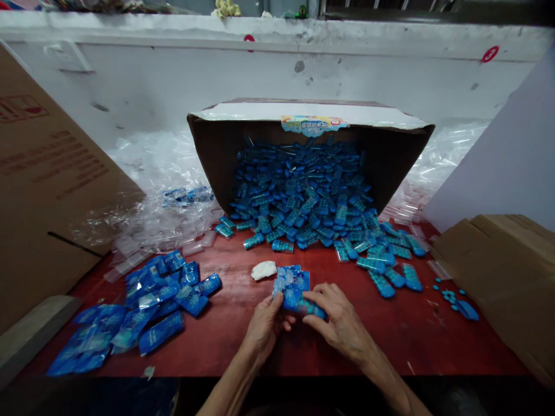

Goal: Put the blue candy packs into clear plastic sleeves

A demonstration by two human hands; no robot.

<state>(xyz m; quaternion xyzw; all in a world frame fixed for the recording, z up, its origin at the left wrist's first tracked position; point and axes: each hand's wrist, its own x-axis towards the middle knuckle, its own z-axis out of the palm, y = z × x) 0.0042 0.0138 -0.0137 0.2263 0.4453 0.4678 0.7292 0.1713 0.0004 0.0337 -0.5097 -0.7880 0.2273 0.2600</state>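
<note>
My left hand (265, 325) pinches the near edge of a blue printed packet (291, 296) between thumb and fingers. Closed round a small blue case with teal beads (315, 310) is my right hand (338, 319), holding it against the packet's right side. Whether the case is partly inside the packet I cannot tell. Just beyond them lie more blue printed packets (297, 278), flat on the red table (234, 341). A white crumpled lump (263, 270) rests to their left.
A tipped carton (208, 162) spills many blue cases (299, 196) onto the table. Filled blue packets (160, 294) are piled at left. Clear plastic sleeves (165, 167) heap behind. Cardboard boxes (47, 173) flank both sides. Loose teal beads (449, 296) lie at right.
</note>
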